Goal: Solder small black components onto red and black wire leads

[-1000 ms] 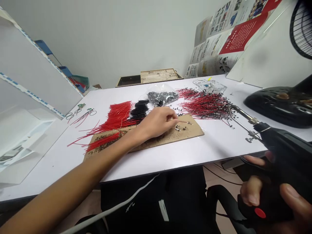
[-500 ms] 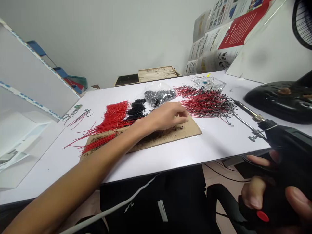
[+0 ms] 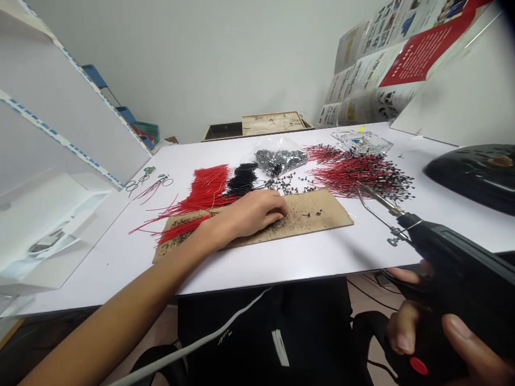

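My left hand (image 3: 261, 210) rests low over a stained piece of cardboard (image 3: 336, 209), fingers curled together. Whatever may be between the fingertips is hidden. Just right of it, a few tiny dark components (image 3: 313, 214) lie on the cardboard. My right hand (image 3: 404, 327) is wrapped around a black soldering gun (image 3: 454, 249) with a red button, its metal tip pointing up and left. That tip appears in front of a heap of red wires with black ends (image 3: 358, 174). Bundled red wires (image 3: 207, 187) and black wires (image 3: 242, 179) lie behind my left hand.
A clear plastic bag (image 3: 281, 155) of small parts sits at the back, with loose parts (image 3: 284, 185) spilled before it. Behind the heap is a clear tray (image 3: 364, 142). A black base (image 3: 478, 174) stands at right, a white partition (image 3: 88, 112) at left. Scissors (image 3: 137, 182) lie nearby.
My left hand has moved left and down onto the cardboard, its fingers curling in. The soldering gun shifts left in view, and the whole view has shifted a little.
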`<state>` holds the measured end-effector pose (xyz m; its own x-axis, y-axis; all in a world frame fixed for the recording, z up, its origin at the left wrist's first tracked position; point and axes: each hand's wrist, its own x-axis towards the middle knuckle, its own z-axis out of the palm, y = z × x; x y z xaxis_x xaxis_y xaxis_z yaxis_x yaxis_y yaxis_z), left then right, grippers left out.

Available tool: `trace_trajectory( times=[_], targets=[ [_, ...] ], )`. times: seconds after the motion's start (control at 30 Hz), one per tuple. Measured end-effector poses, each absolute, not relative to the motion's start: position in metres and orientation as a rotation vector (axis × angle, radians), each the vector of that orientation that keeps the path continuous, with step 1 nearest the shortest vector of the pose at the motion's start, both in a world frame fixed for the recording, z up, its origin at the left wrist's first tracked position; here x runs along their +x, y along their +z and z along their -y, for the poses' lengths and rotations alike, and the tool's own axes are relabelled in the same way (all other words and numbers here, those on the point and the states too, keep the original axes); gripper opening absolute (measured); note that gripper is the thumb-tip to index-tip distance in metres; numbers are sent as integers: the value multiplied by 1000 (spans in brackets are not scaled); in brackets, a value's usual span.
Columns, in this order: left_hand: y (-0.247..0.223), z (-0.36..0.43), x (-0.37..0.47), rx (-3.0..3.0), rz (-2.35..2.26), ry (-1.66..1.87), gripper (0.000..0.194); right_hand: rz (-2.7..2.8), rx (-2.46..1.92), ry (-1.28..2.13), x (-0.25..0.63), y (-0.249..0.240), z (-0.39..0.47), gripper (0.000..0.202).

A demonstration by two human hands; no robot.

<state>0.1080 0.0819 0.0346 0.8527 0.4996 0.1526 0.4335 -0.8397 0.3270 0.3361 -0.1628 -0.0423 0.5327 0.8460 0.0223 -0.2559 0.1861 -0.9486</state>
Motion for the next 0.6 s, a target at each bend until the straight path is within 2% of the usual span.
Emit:
trace_trajectory(
  times=[0.13,0.3,0.47,0.6],
  targets=[
    [37,-67,82,2715,-758,383,15,505,-1171,881,320,-32,160,51],
    [28,-59,66,2709,-754,430,18,655,-1150,911,327,-42,156,42],
    [29,-50,57,2719,-746,555,20,714,-1112,971,335,-59,160,55],
    [32,-35,40,2706,-795,703,18,644,-1181,944,322,-54,162,56]
  ],
)
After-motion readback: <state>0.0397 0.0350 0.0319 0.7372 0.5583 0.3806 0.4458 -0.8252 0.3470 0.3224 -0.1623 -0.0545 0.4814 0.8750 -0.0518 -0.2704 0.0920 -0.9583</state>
